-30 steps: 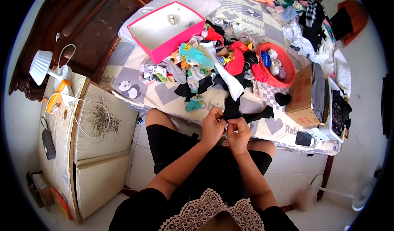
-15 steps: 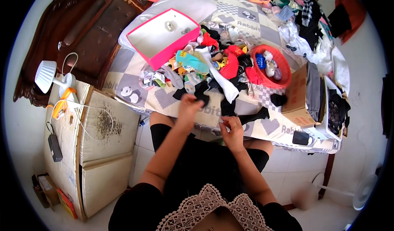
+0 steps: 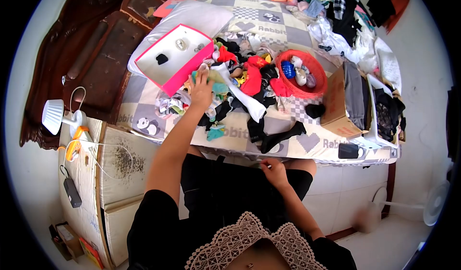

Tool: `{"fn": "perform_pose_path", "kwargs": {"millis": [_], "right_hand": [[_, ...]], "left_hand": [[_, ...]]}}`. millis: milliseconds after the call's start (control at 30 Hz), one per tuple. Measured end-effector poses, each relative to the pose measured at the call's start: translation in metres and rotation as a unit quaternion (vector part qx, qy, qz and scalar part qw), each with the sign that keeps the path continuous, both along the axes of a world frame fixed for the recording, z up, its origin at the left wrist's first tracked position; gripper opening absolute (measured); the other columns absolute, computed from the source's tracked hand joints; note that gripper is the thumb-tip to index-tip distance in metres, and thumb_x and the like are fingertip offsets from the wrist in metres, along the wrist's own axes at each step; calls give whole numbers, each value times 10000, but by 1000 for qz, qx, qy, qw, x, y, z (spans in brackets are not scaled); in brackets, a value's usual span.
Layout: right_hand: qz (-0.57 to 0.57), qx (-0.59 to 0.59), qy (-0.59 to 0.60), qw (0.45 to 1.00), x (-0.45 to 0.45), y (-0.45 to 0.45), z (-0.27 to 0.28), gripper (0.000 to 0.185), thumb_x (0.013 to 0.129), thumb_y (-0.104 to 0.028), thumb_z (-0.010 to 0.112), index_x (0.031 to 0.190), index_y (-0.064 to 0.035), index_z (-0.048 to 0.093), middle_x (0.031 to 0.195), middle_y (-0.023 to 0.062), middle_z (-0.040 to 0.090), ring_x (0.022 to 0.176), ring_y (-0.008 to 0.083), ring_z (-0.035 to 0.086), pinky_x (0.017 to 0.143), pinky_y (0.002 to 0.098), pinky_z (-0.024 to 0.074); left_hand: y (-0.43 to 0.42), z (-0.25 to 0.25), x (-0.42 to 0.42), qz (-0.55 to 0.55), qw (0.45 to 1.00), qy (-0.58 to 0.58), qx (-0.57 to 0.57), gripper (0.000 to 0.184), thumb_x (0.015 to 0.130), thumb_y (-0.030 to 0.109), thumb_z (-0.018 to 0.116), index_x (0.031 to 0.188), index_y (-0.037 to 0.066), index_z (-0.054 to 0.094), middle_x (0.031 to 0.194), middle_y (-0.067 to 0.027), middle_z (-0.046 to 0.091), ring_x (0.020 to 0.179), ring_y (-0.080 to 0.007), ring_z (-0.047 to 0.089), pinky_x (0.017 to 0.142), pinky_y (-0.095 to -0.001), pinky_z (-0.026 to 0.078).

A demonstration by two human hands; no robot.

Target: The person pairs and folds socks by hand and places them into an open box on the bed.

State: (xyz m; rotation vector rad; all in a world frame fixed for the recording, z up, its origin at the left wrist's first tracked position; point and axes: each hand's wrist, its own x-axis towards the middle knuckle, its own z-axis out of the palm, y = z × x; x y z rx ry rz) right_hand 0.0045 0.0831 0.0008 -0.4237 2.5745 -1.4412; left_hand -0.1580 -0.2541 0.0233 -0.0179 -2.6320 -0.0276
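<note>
My left hand point(image 3: 200, 90) is stretched over the pile of socks, its fingers apart over a teal sock point(image 3: 219, 88), near the front side of the pink-edged white box point(image 3: 168, 54). A small black bundle point(image 3: 162, 59) lies inside that box. My right hand point(image 3: 273, 170) is low over my lap, fingers curled together; what it holds, if anything, is too small to tell. Black socks point(image 3: 283, 136) lie on the bed's front part. A long white sock point(image 3: 242, 95) crosses the pile, beside a red cloth point(image 3: 251, 80).
A red basket point(image 3: 307, 90) with small bundles is right of the pile. Further right are a cardboard box point(image 3: 336, 107), a phone point(image 3: 348, 150) and heaped clothes point(image 3: 345, 27). A white lamp point(image 3: 54, 116) stands on the left cabinet point(image 3: 81, 193).
My left hand moved a black bundle away from my right hand, then reached the pile; a black bundle now lies in the box. My right hand drew back to my lap. The view shifted.
</note>
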Motion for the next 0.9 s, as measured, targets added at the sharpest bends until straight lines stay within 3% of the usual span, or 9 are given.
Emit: {"fn": "perform_pose_path", "kwargs": {"millis": [133,200,267,367,433,533,700,800,900], "right_hand": [[47,22,-40,998,1,2,7,114,759,-78,619,854,-14,621,726,105,624,652,227,611,612,290,480],[34,0,-80,996,4,3,-4,115,766,-85,621,856,-14,622,728,101,629,649,208,615,617,282,481],[7,-34,-131,991,4,-1,-8,109,794,-107,614,843,-10,627,689,83,631,622,154,618,625,257,479],[-60,-237,-284,927,-5,-8,-26,509,867,-264,581,1290,-58,386,1074,113,566,901,181,588,692,300,495],[-87,-366,-331,866,-13,-15,-9,700,881,-347,550,1396,-89,152,1215,114,447,1003,217,539,718,334,501],[-73,-359,-354,860,-31,-19,-2,535,865,-285,579,1290,-75,331,1059,76,532,877,169,577,615,277,483],[-178,-403,-323,838,-60,-5,-15,57,879,-143,555,850,-94,558,730,8,598,617,96,563,510,207,433],[-186,-486,-223,824,-79,12,-16,221,899,-159,529,1100,-70,508,985,60,585,831,126,574,638,257,488],[-216,-496,-184,821,-84,27,-20,470,898,-134,515,1329,-79,336,1268,93,433,1030,178,508,740,332,490]], "left_hand": [[31,-1,-3,30,991,35,127,266,689,141,659,941,79,600,1008,-133,616,1108,-280,489,1039,-461,233],[65,12,11,62,964,62,252,232,770,212,632,938,60,583,835,-184,620,807,-344,585,679,-437,443],[87,-10,18,-14,913,10,409,249,840,276,594,934,45,586,572,-132,558,482,-270,534,472,-380,402],[132,-18,53,-47,831,-91,547,323,876,337,562,884,18,607,611,-80,555,557,-123,506,537,-307,416],[162,-41,75,-90,689,-155,702,437,896,412,506,850,-13,592,654,-61,562,587,-119,484,574,-293,409],[173,-50,99,-98,700,-249,662,444,901,420,490,859,-10,589,683,-64,564,610,-124,501,577,-287,415],[146,-46,97,-77,836,-102,533,261,826,245,619,921,9,562,805,-106,551,695,-169,547,592,-309,448],[106,-25,92,75,958,76,268,381,702,124,696,1035,47,528,908,-140,544,827,-308,533,729,-400,430],[72,-46,84,177,950,98,237,525,670,97,702,1146,72,484,1043,-155,517,956,-349,485,820,-430,392]]}}
